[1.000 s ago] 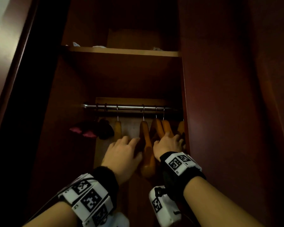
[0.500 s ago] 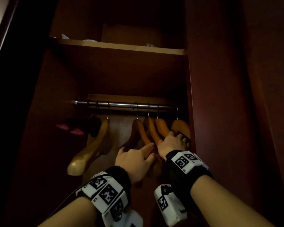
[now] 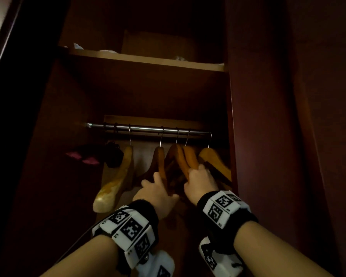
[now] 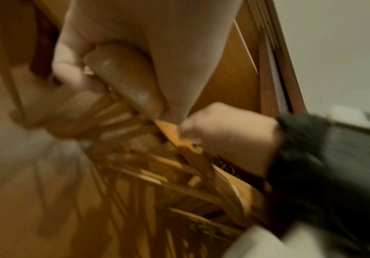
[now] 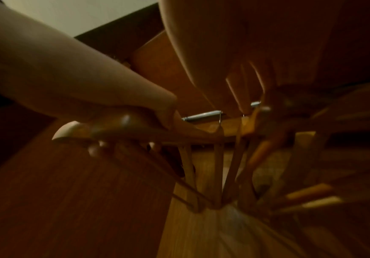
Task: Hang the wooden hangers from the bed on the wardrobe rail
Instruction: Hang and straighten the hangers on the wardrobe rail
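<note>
Several wooden hangers hang by metal hooks on the steel rail [image 3: 148,128] inside the wardrobe. My left hand [image 3: 158,188] grips the lower arm of a dark brown hanger [image 3: 160,160]; in the left wrist view its fingers curl round that hanger's rounded end [image 4: 126,78]. My right hand [image 3: 200,180] grips the arms of the orange hangers [image 3: 190,156] just to the right, seen as a fist [image 4: 230,136] on an orange hanger [image 4: 179,139]. A pale hanger [image 3: 116,176] hangs at the left, and one more hanger [image 3: 214,158] is at the far right.
A wooden shelf [image 3: 148,60] with pale items runs above the rail. Dark clothing with pink parts [image 3: 92,156] hangs at the rail's left end. The dark red wardrobe side wall [image 3: 268,136] stands close on the right, and the compartment is narrow.
The pale left hanger has swung out sideways. My left hand went from lying flat against the dark hanger to gripping its arm. The right hand stays on the orange hangers.
</note>
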The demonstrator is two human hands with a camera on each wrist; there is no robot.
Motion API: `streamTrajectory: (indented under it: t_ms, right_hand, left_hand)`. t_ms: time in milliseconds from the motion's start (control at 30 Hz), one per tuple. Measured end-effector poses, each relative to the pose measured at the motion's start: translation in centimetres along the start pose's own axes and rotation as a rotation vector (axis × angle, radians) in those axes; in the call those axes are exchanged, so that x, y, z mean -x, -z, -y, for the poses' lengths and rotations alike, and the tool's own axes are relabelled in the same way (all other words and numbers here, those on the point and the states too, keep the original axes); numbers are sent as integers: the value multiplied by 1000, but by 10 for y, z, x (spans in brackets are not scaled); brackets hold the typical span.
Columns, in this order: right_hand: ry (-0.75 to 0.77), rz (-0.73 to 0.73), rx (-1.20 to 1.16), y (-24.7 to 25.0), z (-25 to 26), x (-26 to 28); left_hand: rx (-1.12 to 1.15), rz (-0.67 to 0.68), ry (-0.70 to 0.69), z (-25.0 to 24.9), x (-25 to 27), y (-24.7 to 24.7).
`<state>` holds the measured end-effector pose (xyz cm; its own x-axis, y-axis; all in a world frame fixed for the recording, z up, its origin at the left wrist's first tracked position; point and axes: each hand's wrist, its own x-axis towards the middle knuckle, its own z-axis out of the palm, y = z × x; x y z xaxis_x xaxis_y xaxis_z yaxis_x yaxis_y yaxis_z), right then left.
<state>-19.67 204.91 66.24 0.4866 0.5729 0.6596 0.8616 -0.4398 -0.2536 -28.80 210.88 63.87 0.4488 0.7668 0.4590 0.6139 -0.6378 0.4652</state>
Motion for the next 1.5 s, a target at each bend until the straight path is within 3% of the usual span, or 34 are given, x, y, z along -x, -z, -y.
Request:
streamTrajectory:
  t_ms: [167,333,800,1033,1233,1400,1500]
  right_hand:
    - [-98,105,-29,-14,-4,3]
    - [-114,35,-24,-18,10,7]
    - [-103,-1,-9,-18,56,14]
    - [-120,11,-40,-17,72,15]
    - [-83,81,55,10,56,3]
    - [-251,27,103,32,26,-9]
    - [-380,74,177,33,11,-9]
  left_hand:
    - [47,-9,-10,14,-2,11]
    - [72,-72,-10,19,-9,16]
    - [60,-72,35,51,-11,43]
    - [-89,-74,0,55,-3,49]
    - [-232,-93,-25,61,-2,55]
    - [-214,-86,-34,67,-3,54]
    - [-209,-87,-35,69,-3,53]
